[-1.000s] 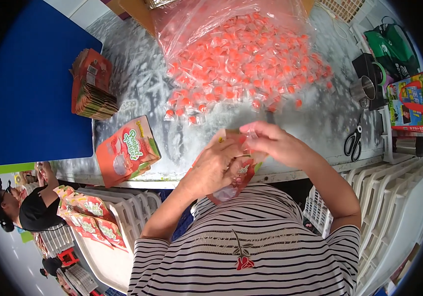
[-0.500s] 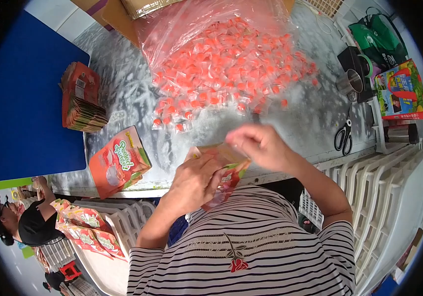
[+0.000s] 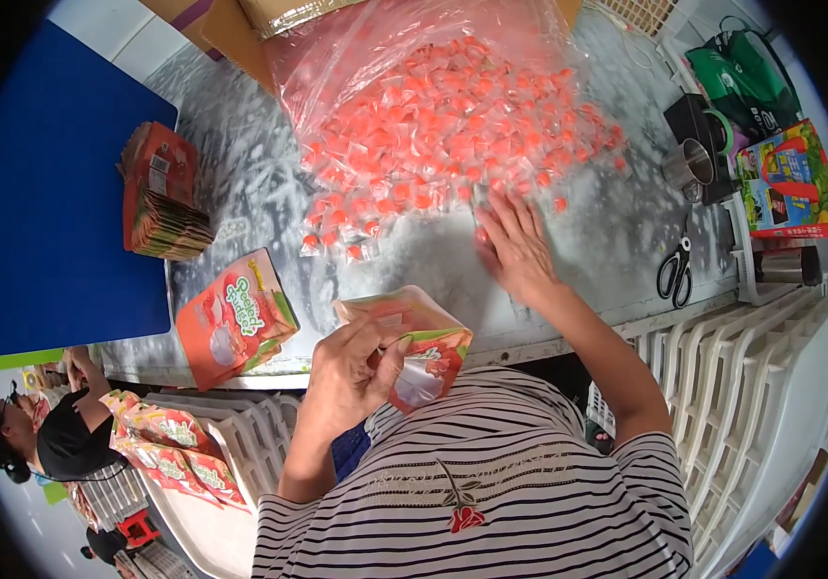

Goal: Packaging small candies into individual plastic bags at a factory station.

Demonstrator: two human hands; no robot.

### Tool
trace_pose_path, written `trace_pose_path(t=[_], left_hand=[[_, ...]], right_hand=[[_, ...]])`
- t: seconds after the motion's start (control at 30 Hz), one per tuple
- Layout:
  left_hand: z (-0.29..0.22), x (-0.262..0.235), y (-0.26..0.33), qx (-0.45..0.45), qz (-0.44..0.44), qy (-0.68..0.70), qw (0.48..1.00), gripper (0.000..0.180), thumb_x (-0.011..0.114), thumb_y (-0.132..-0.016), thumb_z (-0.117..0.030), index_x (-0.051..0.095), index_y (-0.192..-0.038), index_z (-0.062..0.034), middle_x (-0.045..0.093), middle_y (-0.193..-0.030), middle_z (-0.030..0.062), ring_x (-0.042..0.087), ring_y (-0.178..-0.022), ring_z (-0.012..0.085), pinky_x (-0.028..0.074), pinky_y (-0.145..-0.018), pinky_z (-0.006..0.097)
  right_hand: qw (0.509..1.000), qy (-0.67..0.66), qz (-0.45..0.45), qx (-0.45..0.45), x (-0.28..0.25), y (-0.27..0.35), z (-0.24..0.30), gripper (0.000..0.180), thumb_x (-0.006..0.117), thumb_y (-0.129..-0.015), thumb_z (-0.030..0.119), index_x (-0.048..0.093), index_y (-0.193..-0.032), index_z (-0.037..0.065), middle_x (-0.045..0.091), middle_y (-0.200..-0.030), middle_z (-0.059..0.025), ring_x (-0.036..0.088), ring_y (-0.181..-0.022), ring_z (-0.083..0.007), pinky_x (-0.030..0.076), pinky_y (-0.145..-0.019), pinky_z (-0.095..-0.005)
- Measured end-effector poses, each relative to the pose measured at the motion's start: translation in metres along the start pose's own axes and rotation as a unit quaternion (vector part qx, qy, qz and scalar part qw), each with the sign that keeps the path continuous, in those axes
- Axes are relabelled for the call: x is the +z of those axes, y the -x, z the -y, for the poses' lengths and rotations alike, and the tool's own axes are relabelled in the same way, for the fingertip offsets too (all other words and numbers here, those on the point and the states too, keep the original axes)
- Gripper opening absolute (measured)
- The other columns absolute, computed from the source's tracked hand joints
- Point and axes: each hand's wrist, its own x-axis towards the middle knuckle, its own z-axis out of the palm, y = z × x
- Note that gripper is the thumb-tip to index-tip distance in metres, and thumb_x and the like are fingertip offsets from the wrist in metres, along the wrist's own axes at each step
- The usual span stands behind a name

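My left hand (image 3: 351, 374) pinches an orange-and-green printed pouch (image 3: 433, 362) near the table's front edge. The top of the pouch gapes apart. My right hand (image 3: 518, 246) lies palm down at the near edge of a heap of clear-wrapped orange-red candies (image 3: 433, 130), its fingers stretched forward. A candy or two show beside its thumb and fingers; what lies under the palm is hidden. To the left, one or more flat pouches (image 3: 235, 318) lie on the table, and behind them a banded-looking stack of pouches (image 3: 168, 193) stands beside a blue board.
The heap spills from a clear plastic bag in a cardboard box (image 3: 226, 39). Black-handled scissors (image 3: 675, 270) and a metal cup (image 3: 689, 162) sit at the right. Filled pouches (image 3: 178, 449) rest in a white tray at lower left, near a co-worker (image 3: 67, 434). White crates (image 3: 732, 386) stand at right.
My right hand has left the pouch and reached forward to the candies. The left hand keeps hold of the pouch, whose mouth now gapes wider.
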Motion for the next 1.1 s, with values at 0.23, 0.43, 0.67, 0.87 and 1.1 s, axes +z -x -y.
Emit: trace_pose_path(t=[0.23,0.43,0.67,0.87,1.1], left_hand=[[0.0,0.004,-0.001,0.013,0.007,-0.02,1.0,0.012,0.067,-0.083,-0.003,0.068,-0.094,-0.0006,0.058,-0.07,0.0108,0.053,-0.056,0.0221,0.044,-0.052,0.033],[-0.001,0.005,-0.001,0.01,0.008,-0.01,1.0,0.013,0.068,-0.082,-0.002,0.068,-0.095,0.0001,0.06,-0.073,0.012,0.056,-0.058,0.0236,0.046,-0.054,0.033],[-0.002,0.01,0.0,0.012,0.004,-0.011,1.0,0.012,0.068,-0.082,-0.001,0.067,-0.094,0.0002,0.061,-0.074,0.012,0.057,-0.06,0.0241,0.047,-0.055,0.033],[0.002,0.008,0.002,0.008,0.014,-0.022,1.0,0.013,0.069,-0.082,-0.002,0.067,-0.094,0.0,0.061,-0.074,0.0117,0.057,-0.058,0.0233,0.046,-0.053,0.032],[-0.001,0.002,0.001,-0.002,0.005,-0.017,1.0,0.01,0.068,-0.085,-0.005,0.067,-0.093,0.0002,0.06,-0.073,0.0105,0.058,-0.057,0.0207,0.045,-0.051,0.031]], right_hand=[[0.995,-0.087,0.045,0.037,-0.024,0.014,0.012,0.045,0.063,-0.088,0.021,0.052,-0.128,0.004,0.042,-0.14,-0.0165,0.04,-0.127,-0.0371,0.026,-0.111,-0.0522],[0.983,-0.155,-0.083,0.061,-0.001,-0.015,-0.034,0.035,0.052,-0.094,0.016,0.054,-0.126,0.004,0.052,-0.128,-0.0166,0.045,-0.123,-0.0371,0.033,-0.106,-0.0459],[0.998,-0.03,0.003,0.055,-0.004,-0.041,0.009,0.033,0.058,-0.085,0.011,0.061,-0.118,0.009,0.052,-0.12,-0.0118,0.047,-0.111,-0.0317,0.034,-0.098,-0.0469],[0.998,-0.053,0.022,-0.007,-0.02,-0.021,0.017,0.026,0.059,-0.082,0.006,0.066,-0.106,0.01,0.051,-0.122,-0.0145,0.045,-0.114,-0.0332,0.037,-0.096,-0.0442],[0.931,-0.308,-0.137,0.142,-0.043,0.017,-0.04,0.02,0.053,-0.091,0.003,0.063,-0.108,0.004,0.061,-0.109,-0.0112,0.059,-0.1,-0.0226,0.045,-0.087,-0.0294]])
